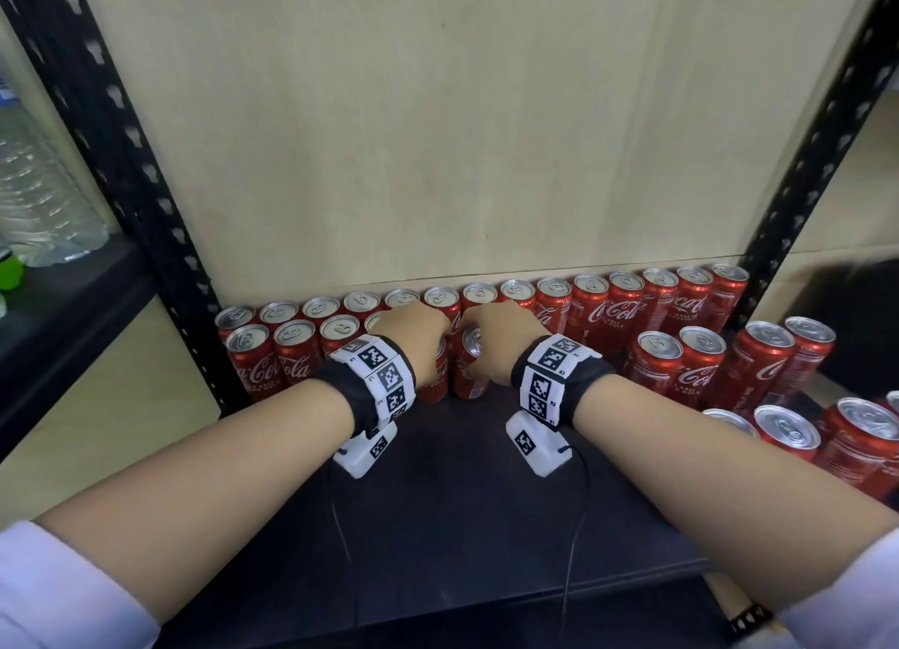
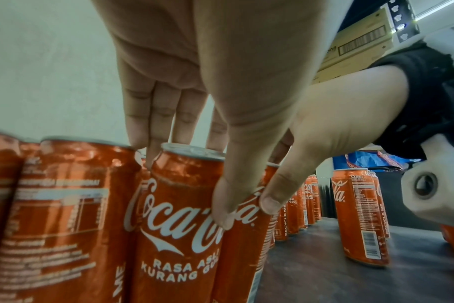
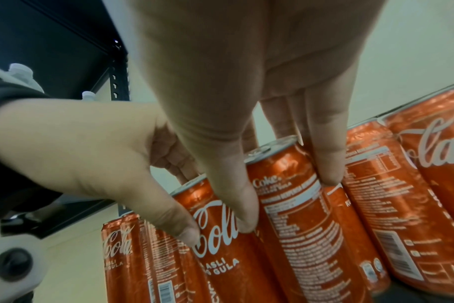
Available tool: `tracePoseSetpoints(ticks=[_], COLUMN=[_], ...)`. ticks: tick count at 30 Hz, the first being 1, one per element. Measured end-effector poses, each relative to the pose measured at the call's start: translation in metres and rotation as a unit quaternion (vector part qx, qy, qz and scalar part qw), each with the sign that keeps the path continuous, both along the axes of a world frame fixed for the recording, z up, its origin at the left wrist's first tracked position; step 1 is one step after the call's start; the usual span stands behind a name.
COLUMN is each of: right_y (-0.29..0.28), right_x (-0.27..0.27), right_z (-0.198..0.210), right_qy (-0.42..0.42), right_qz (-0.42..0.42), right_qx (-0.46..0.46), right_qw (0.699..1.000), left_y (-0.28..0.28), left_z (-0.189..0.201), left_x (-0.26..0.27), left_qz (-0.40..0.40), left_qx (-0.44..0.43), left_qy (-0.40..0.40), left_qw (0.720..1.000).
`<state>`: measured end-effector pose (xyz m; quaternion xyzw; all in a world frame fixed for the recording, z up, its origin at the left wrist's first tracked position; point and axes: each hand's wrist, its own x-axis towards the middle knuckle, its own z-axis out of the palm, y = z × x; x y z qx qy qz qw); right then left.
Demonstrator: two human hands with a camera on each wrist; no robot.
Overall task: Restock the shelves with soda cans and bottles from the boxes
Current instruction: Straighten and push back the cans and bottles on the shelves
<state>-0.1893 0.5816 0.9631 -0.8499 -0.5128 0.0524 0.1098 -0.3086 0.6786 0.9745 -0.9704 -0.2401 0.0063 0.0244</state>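
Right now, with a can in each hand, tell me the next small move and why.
Probably set both cans down upright and let go. The left hand and right hand each grip a can at the second row's gap, against the back row; the right one looks tilted.

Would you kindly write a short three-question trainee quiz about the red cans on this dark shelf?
1. True or false: the left hand and the right hand each grip a slim red aluminium soda can.
2. Where does the unbroken back row of red cans stand? A) at the shelf's front edge B) against the pale back panel
3. Fill in: the clear plastic bottles stand in the bay to the ___ of the black shelf upright.

Key: 1 true; 2 B; 3 left.
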Motion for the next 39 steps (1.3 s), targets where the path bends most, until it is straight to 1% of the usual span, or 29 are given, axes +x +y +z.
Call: tracePoseSetpoints(ticks=[5,12,19,27,31,36,39], right_y=[-0.009,-0.03,-0.056,-0.091,-0.109,-0.13,-0.14], right_x=[-0.006,-0.004,0.001,0.015,0.02,0.023,0.027], right_z=[-0.001,0.004,0.018,0.05,0.062,0.064,0.058], right_qy=[0.0,0.0,-0.002,-0.003,0.006,0.001,0.005], right_qz=[0.001,0.015,0.048,0.107,0.145,0.196,0.222], right_qx=[0.011,-0.003,-0.021,-0.051,-0.07,-0.096,-0.116], right_qw=[1.0,1.0,0.999,0.993,0.987,0.976,0.968], left_y=[-0.007,-0.003,-0.025,-0.06,-0.08,-0.099,-0.11], left_z=[0.001,0.012,0.034,0.052,0.057,0.056,0.05], left_x=[-0.006,-0.014,-0.025,-0.028,-0.031,-0.032,-0.03], left_qz=[-0.003,0.026,0.003,-0.022,-0.025,-0.028,-0.04], left_qx=[-0.019,-0.051,-0.075,-0.08,-0.102,-0.162,-0.168], left_qy=[-0.027,-0.017,-0.011,-0.019,-0.011,-0.008,-0.016], left_qw=[0.999,0.998,0.997,0.996,0.994,0.986,0.985])
